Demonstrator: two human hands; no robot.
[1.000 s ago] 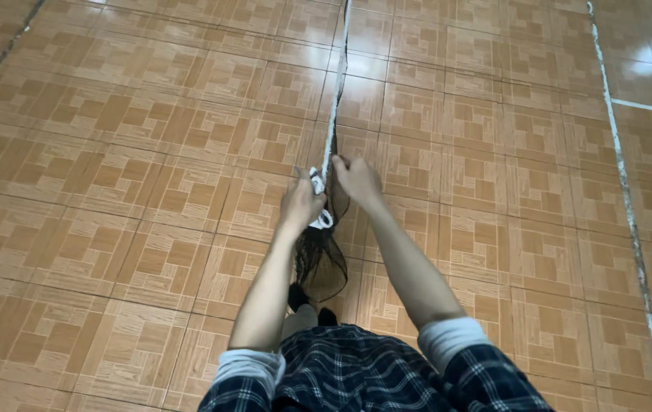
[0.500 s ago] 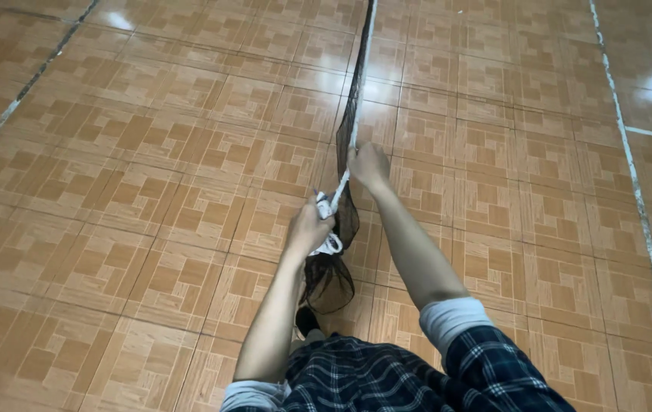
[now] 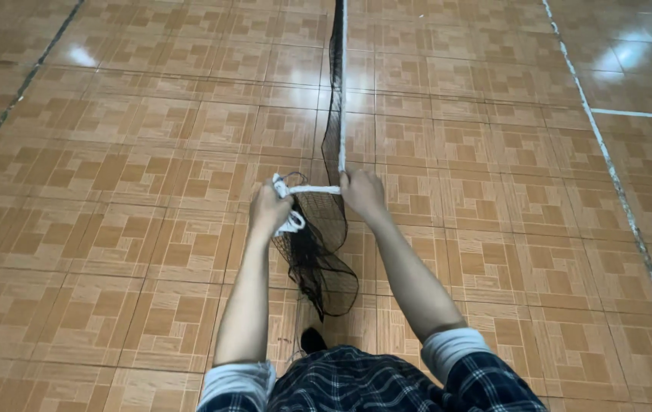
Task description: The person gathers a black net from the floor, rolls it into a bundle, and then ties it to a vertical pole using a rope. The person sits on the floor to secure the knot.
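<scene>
**Two hands drawing a white band and black net over a tiled floor**

The left hand (image 3: pixel 268 207) is closing in a fist around a bunched loop of the white band (image 3: pixel 313 189), with folds of it sticking out above and below the curled fingers. The right hand (image 3: pixel 362 191) is gripping the same band just beside it, fingers wrapped tight and pressed together, so a short stretch is running taut and level between the two fists. From the right hand the band is turning and running straight away across the floor (image 3: pixel 127 175) toward its far edge, near the middle of the view.

The black net (image 3: pixel 324 252) is hanging from the band; a gathered pouch of it is sagging below and between the forearms, and a thin strip of mesh is following the band's left side toward the far edge. Both arms are reaching forward out of plaid sleeves (image 3: pixel 486 381) with pale cuffs.

The brown patterned tiles are shining with glare spots near the far corners. A pale line (image 3: pixel 608 164) is crossing the floor at the right, and a darker one (image 3: pixel 20 99) at the left. No packages, labels or signs are showing anywhere.
</scene>
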